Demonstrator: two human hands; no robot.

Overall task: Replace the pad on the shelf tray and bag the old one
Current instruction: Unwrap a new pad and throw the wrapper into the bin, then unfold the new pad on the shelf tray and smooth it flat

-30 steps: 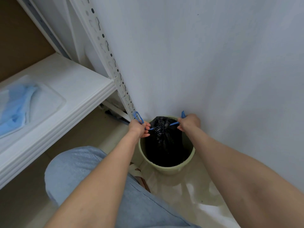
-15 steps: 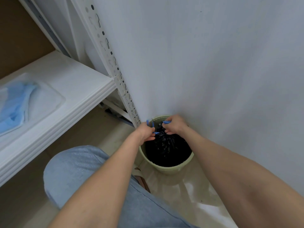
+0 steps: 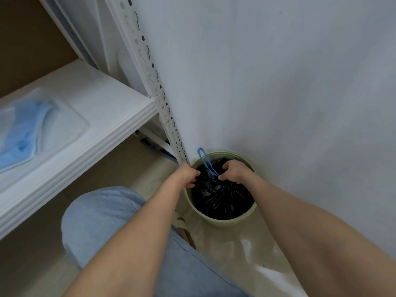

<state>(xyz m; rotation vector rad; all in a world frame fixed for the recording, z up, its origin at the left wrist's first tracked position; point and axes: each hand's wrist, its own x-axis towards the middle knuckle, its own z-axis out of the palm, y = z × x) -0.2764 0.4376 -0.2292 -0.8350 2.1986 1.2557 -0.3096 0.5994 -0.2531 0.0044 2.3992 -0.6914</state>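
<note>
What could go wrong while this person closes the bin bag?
The thin blue drawstring, pinched by the right hand, could slip or snap if pulled hard.
The black bag sits deep in the green bin; lifting may drag the bin up.
The blue pad lies bunched in the tray, perhaps leaving part bare.

Bringing my hands together over the bag's mouth

My left hand and right hand are closing in from opposite rims of the bin, no longer stretching the blue drawstring sideways. Its loop is now standing up between them, above the gathered neck of the black bag.
</note>
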